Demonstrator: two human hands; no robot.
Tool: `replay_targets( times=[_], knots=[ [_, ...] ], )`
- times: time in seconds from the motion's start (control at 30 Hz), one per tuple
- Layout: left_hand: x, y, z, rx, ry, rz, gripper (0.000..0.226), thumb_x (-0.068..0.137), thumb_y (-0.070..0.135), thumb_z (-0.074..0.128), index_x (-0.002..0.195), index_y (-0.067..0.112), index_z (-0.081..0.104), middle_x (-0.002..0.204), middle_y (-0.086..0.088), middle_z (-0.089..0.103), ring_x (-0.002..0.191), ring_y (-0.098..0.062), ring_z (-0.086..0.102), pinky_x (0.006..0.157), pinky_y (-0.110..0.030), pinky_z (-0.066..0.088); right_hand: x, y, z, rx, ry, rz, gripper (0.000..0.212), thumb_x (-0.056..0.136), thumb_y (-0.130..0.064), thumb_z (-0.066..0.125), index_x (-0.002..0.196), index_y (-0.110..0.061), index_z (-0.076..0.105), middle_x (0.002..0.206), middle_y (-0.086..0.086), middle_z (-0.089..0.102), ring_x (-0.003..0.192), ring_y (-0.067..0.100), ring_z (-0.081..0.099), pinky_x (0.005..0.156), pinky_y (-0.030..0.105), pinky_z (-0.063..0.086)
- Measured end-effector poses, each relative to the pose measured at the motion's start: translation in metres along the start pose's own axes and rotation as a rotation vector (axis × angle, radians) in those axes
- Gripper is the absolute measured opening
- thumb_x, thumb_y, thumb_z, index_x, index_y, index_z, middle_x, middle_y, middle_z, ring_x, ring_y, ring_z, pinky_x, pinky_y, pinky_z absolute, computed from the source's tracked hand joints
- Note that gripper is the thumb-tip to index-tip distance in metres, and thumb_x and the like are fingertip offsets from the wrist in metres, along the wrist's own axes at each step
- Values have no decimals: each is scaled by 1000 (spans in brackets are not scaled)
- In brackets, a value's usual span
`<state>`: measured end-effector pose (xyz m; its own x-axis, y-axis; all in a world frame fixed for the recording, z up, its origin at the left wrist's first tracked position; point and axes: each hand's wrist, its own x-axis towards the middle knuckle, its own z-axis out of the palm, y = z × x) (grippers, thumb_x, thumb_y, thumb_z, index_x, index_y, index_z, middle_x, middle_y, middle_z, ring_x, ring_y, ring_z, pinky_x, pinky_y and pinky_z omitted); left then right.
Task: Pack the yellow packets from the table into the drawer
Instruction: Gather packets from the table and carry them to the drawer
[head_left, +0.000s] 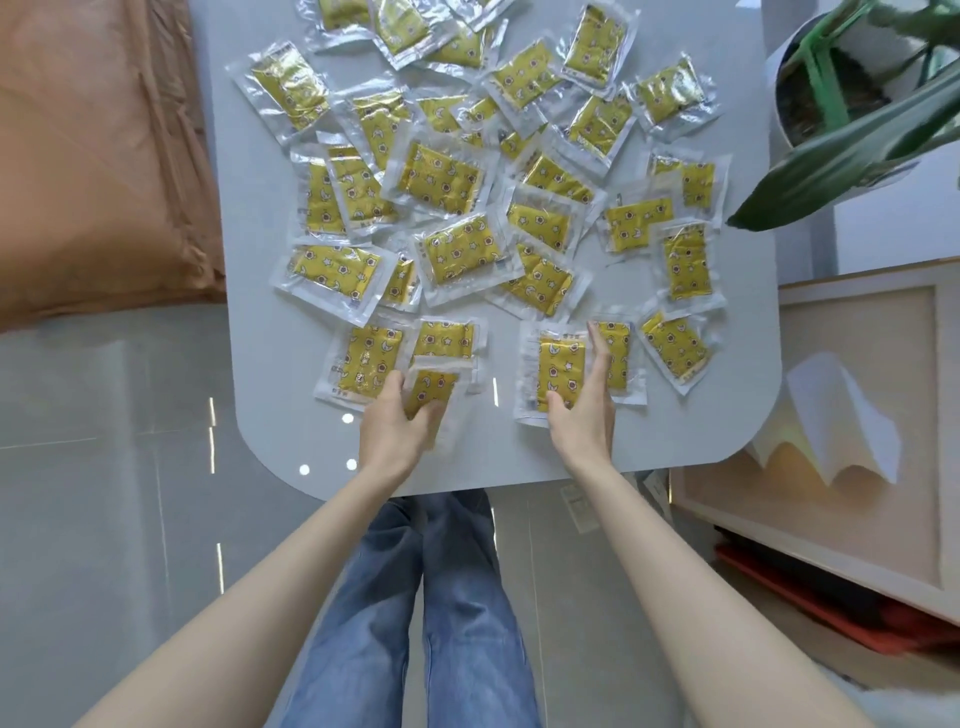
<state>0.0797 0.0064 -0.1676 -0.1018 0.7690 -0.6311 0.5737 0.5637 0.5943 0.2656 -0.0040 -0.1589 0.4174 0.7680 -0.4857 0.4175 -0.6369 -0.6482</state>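
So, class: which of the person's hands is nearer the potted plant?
Right. The right hand is below-left of the potted plant; the left hand, holding a packet, is farther left.

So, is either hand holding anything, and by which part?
Left hand grips a yellow packet by its near end. Right hand lies straight-fingered on another packet, with no clear grip.
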Motion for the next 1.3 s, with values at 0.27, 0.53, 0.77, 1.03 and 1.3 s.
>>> replay_targets(
  times=[0.27,0.53,0.77,1.03,1.3],
  knots=[
    [5,53,13,-97,-82,69,38,89,22,64,64,25,34,61,9,32,57,-6,31,52,-20,25,44,16,-43,-26,76,232,75,92,2,52,150,-24,12,154,3,30,126,27,48,94,35,43],
    [9,66,21,-118,-90,80,19,90,24,61,84,14,46,65,12,37,62,-4,37,53,-15,30,65,24,-29,-165,172,499,80,74,-35,77,136,-11,33,143,14,30,131,32,28,102,44,35],
    [16,57,21,-162,-97,31,47,90,22,62,133,10,48,125,-8,59,117,-24,53,96,-36,47,72,21,-22,-170,229,566,94,63,-39,85,134,-10,31,140,15,33,124,34,37,100,45,37],
    [17,50,22,-181,-138,25,64,92,17,58,148,17,25,149,-6,37,135,-25,39,108,-39,39,67,21,-17,-246,80,571,82,63,-50,82,123,-9,43,136,12,42,126,32,34,100,43,31],
    [4,49,6,-210,-128,196,65,93,5,53,148,25,24,154,9,27,140,-24,28,115,-41,26,40,6,-23,-7,47,451,29,95,-27,56,111,-7,42,103,4,52,92,24,49,80,32,40]
  ],
)
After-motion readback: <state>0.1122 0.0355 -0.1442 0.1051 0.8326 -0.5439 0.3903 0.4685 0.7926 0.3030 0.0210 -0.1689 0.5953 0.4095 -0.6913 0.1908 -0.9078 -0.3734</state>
